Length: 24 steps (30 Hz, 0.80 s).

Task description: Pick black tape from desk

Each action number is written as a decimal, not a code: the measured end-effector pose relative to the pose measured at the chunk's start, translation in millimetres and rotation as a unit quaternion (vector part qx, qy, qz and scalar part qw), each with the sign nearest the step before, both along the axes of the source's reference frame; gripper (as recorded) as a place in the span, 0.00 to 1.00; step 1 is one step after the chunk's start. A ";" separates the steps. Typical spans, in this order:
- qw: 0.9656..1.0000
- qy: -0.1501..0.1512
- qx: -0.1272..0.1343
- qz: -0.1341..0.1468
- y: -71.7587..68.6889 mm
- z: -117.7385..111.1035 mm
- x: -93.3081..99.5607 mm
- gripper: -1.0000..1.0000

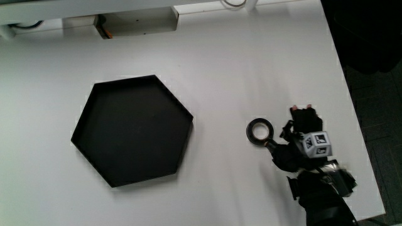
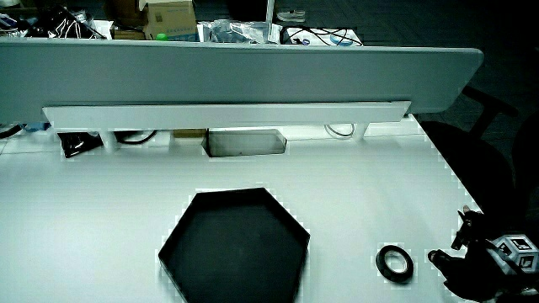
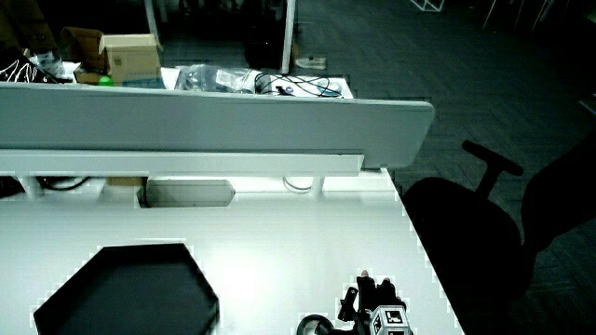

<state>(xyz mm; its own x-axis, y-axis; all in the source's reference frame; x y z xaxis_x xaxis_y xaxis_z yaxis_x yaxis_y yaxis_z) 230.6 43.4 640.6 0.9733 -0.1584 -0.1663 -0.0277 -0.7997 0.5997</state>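
The hand [image 1: 301, 141] is lying spread, holding nothing, just beside the black tape roll [image 1: 260, 131]; a shallow pinch risks sliding it away.

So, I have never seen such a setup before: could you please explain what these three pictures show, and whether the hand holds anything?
There is no machine here, only a person's hand in a black glove; the small patterned cube on its back is fixed to the glove. The main view looks straight down on a white table. Both side views look forward across the same table toward a low grey partition. On the table lie a black hexagonal tray and a ring of black tape. The hand rests beside the tape, its fingers reaching the ring. The tape lies flat on the table, so it is not yet lifted.
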 end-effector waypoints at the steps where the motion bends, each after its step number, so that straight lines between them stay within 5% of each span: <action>1: 1.000 0.011 -0.007 -0.005 -1.4 3.6 -3.8 0.50; 3: 0.999 0.031 -0.036 -0.020 -4.1 18.5 -8.3 0.50; 6: 0.997 0.020 -0.065 -0.030 -12.4 11.3 -21.7 0.50; 13: 0.985 0.087 -0.141 -0.040 -15.3 39.1 -26.7 0.50; 14: 0.987 0.081 -0.137 -0.035 -15.4 38.4 -27.2 0.50; 17: 0.983 0.098 -0.152 -0.038 -14.9 44.9 -28.9 0.50; 20: 0.980 0.123 -0.151 -0.042 -17.8 44.7 -31.6 0.62; 21: 0.983 0.110 -0.139 -0.048 -19.2 39.9 -34.3 0.65; 24: 0.985 0.107 -0.123 -0.050 -22.7 37.1 -37.4 0.77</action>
